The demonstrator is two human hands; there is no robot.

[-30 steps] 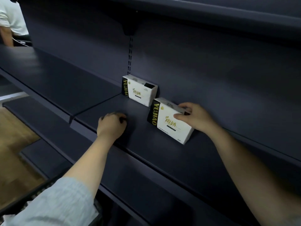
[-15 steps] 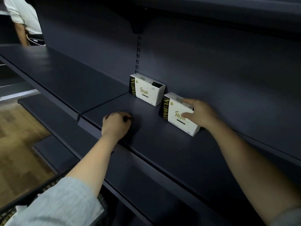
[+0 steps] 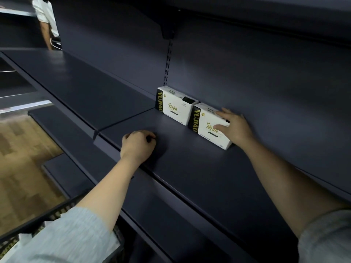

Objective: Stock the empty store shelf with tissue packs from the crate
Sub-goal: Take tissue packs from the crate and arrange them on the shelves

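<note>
Shelf (image 3: 190,168): one dark shelf board in use, bare but for two packs at its back wall.
Crate (image 3: 62,209): one black crate at lower left; how many packs remain in it cannot be told.
Tissue packs: two, white with a black end. The first tissue pack (image 3: 173,105) stands against the back panel; the second tissue pack (image 3: 207,128) now stands just beside it.
Change: the second pack has slid back and left into line, so this placement looks nearly finished.
Right hand (image 3: 234,128): thumb and fingers pinching the second pack's right end.
Left hand (image 3: 137,146): fist curled on the shelf, holding nothing visible.
</note>
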